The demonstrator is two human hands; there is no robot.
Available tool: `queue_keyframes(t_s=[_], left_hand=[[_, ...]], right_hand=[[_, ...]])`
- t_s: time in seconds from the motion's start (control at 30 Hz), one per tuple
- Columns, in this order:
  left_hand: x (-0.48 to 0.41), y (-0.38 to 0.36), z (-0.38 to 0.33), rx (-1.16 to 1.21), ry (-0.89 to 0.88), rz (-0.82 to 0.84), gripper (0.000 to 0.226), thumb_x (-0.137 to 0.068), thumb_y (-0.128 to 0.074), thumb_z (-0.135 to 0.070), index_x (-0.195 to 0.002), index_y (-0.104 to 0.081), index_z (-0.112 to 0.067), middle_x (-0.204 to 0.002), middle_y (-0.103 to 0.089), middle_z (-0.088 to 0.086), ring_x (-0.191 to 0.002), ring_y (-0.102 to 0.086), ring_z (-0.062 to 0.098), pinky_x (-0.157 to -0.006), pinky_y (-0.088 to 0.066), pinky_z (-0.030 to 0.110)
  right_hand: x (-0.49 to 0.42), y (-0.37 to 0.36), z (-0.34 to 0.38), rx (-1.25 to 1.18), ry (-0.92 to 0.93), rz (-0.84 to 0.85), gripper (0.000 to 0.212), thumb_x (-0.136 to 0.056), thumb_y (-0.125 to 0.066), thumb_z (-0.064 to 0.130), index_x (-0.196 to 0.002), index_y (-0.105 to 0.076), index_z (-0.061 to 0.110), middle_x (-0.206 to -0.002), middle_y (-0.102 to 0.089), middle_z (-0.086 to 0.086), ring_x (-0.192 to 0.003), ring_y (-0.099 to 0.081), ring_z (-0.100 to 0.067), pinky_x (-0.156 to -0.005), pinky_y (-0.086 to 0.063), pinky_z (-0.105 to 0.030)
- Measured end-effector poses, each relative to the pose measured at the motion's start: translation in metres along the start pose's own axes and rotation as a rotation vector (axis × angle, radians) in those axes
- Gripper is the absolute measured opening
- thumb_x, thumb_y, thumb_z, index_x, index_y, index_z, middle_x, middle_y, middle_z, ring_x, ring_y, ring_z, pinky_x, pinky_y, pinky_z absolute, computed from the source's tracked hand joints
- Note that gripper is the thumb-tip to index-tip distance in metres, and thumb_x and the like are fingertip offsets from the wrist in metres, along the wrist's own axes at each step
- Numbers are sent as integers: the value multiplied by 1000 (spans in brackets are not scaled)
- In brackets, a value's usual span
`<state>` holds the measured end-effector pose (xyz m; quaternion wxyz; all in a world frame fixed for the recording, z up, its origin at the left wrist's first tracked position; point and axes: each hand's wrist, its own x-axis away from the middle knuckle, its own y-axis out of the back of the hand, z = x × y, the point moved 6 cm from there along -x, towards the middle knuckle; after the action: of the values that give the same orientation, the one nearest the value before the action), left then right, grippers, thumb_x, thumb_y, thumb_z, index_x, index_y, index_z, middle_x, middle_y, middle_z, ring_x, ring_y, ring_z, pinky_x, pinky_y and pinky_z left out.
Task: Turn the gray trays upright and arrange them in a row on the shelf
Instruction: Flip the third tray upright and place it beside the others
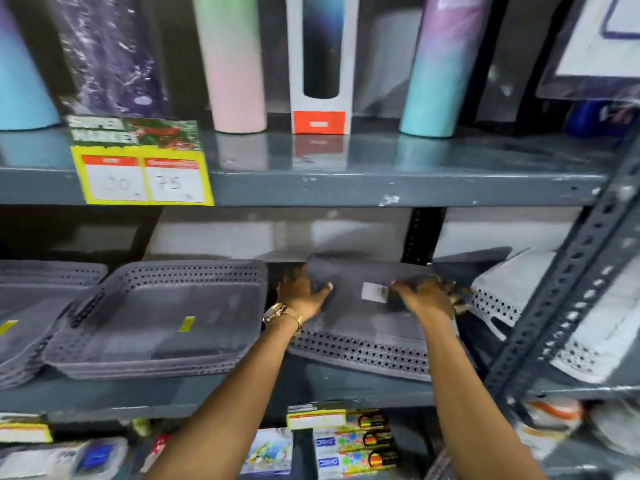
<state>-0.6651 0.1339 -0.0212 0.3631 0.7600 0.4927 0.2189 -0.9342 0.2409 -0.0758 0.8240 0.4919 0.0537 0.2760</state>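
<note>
A gray perforated tray (363,327) lies upside down and tilted on the middle shelf (311,389), its flat bottom with a white sticker facing me. My left hand (301,292) grips its far left edge. My right hand (429,292) holds its far right part, fingers curled over the top. To the left, a stack of gray trays (162,317) sits upright with a yellow sticker inside. Another gray stack (31,306) lies at the far left edge, partly cut off.
White perforated trays (540,306) lean at the right behind a slotted metal upright (568,306). The upper shelf (346,185) holds tall tumblers and a boxed bottle, with a yellow price tag (145,178) on its edge. Packaged goods fill the shelf below.
</note>
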Motion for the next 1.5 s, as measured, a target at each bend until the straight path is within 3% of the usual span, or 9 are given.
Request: queue_keyframes(t_s=[0.17,0.43,0.63,0.8,0.97,1.13,1.2,1.27,1.5], left_hand=[[-13,-25,18,-23,250,-7,83,-77,-31,-75,-130,-53,-15,-141,-50,16,-124,-51,42,-101,-46,49],[7,-21,14,484,321,-89,94,-82,-30,-79,-155,-12,-23,-160,-24,9,-144,-30,36,-116,-24,51],[-3,23,-1,814,119,-377,70,-96,-30,-59,-153,-21,-19,-160,-24,4,-146,-26,24,-120,-22,43],[4,38,-9,1111,129,-339,70,-97,-12,-59,-137,-50,-15,-137,-55,7,-127,-51,20,-97,-40,28],[5,38,6,1082,148,-306,85,-91,-1,-68,-147,-38,-16,-152,-40,11,-143,-34,26,-122,-19,45],[11,24,28,981,244,-202,118,-50,-22,-102,-148,-32,-36,-159,-30,2,-148,-24,26,-119,-14,58],[14,20,23,909,221,-203,102,-66,-30,-92,-148,-32,-31,-158,-30,4,-147,-24,27,-120,-14,56],[14,16,24,799,222,-205,77,-86,-36,-72,-146,-38,-23,-155,-35,7,-145,-29,29,-120,-18,50],[16,4,30,303,223,-149,46,-92,-56,-41,-128,-53,-12,-125,-62,14,-117,-57,34,-94,-45,36]], right_hand=[[43,45,-6,3,-9,57,95,-81,-32,81,-149,-37,15,-160,-24,-17,-144,-26,-42,-114,-22,-62],[40,47,-6,-547,7,91,90,-86,-37,74,-135,-48,-1,-143,-47,-23,-128,-51,-34,-101,-40,-37],[33,82,27,-973,62,-21,72,-90,-38,68,-121,-54,5,-132,-57,-19,-121,-55,-35,-89,-38,-37],[2,67,23,-1203,66,124,134,-40,-29,105,-145,-43,23,-147,-49,-5,-134,-47,-29,-112,-35,-51],[-8,51,10,-1207,2,232,136,-35,-27,106,-147,-40,31,-153,-43,0,-141,-39,-27,-115,-28,-51],[3,50,0,-1106,-34,202,91,-83,-38,77,-150,-37,17,-155,-37,-10,-143,-34,-31,-117,-24,-49],[-1,47,-9,-931,-15,156,78,-87,-46,66,-134,-53,4,-127,-57,-14,-125,-53,-33,-99,-41,-40],[-2,47,-11,-772,58,105,56,-91,-54,52,-118,-62,4,-104,-57,-14,-103,-60,-31,-78,-38,-32],[8,35,-20,-362,102,48,55,-86,-63,44,-127,-53,7,-129,-61,-17,-114,-60,-39,-88,-49,-37]])
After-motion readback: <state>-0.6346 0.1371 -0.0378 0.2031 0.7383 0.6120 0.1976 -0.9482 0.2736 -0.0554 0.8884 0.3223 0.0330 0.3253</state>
